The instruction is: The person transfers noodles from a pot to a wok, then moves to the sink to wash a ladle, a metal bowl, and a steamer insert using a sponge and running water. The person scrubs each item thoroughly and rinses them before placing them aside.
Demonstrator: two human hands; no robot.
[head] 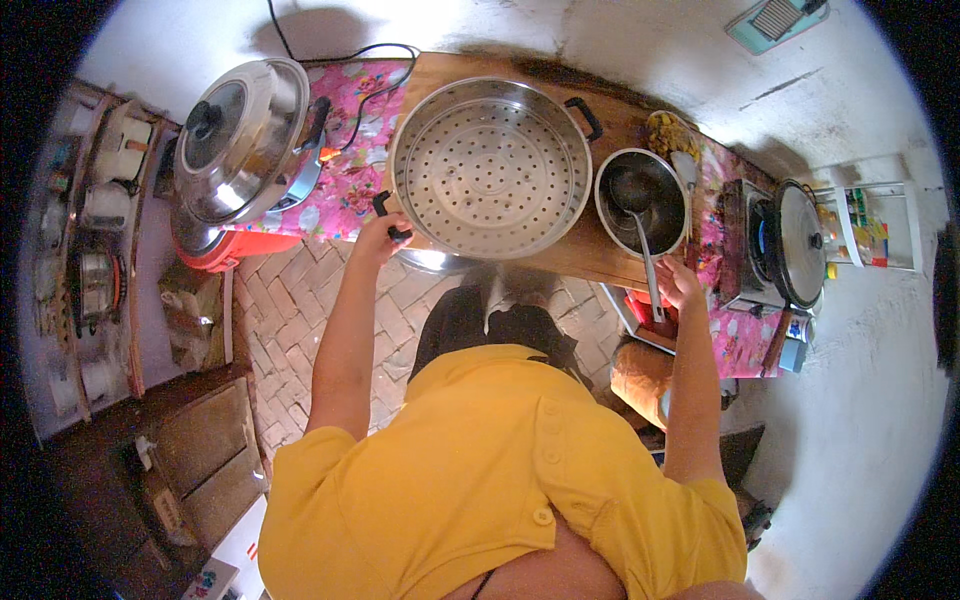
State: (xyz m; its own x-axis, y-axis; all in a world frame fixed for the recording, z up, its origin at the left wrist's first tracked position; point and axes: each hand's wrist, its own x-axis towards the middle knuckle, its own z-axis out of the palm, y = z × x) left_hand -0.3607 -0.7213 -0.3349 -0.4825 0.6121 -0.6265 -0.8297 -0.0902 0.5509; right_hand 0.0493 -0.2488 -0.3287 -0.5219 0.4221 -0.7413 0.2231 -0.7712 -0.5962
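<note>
A large round steel steamer tray (491,161) with a perforated base sits on a wooden board (517,261). My left hand (380,238) is wrapped around its near-left black handle (384,204); the opposite black handle (584,118) sticks out at the upper right. Just right of the tray stands a dark-interior pot (660,196). A steel ladle (646,251) leans in it, bowl inside and handle over the near rim. My right hand (679,281) is at the pot's near-right edge, beside the ladle handle; whether it grips either is unclear.
A lidded steel pot (247,142) stands at left on a pink floral cloth (360,169). To the right, a lidded black pan (799,244) sits on a gas stove (746,247) showing blue flame. Behind the pot lie a bowl of yellowish food (671,133) and a spatula (684,166).
</note>
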